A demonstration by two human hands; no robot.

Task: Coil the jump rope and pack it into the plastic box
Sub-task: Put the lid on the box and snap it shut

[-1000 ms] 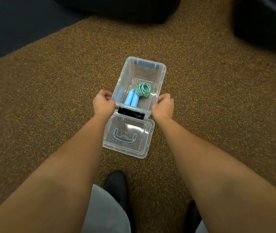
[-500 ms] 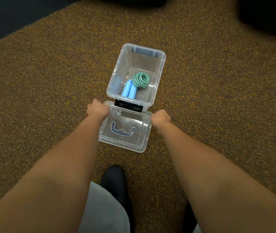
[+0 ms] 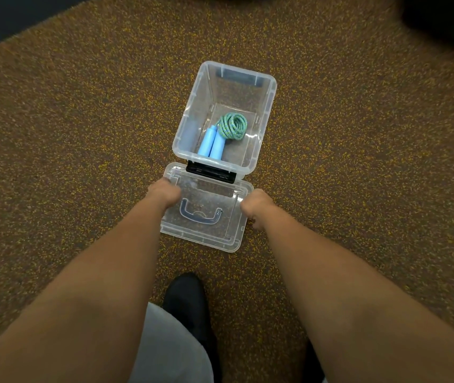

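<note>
The person leans over with both bare arms stretched down to the floor. The left hand point(image 3: 163, 193) sits at the left edge of the clear lid point(image 3: 206, 236), near its far corner, with the knuckles bent and the fingers tucked out of sight. I can't tell whether it actually clasps the rim or only rests against it. The right hand point(image 3: 256, 207) is curled the same way at the lid's right edge, its fingers also hidden, so its hold is just as unclear. Between the two hands the lid lies flat on the speckled brown carpet point(image 3: 82, 134), and its blue-tinted carry handle point(image 3: 201, 216) lies midway between the wrists. Just beyond the knuckles, on the far side from the person, a black latch point(image 3: 210, 172) touches the lid's far edge. Past that stands the plastic box point(image 3: 190, 128), open-topped and upright. Inside it the jump rope point(image 3: 232, 126) is wound into a tight green coil lying on the bottom, farther out from the right hand. Its two light blue grips point(image 3: 211, 143) lie side by side, touching, and point back toward the left hand. Behind the forearms, closer to the person, a black shoe point(image 3: 185, 299) is planted on the carpet. A grey trouser leg point(image 3: 170, 352) shows below it.
</note>
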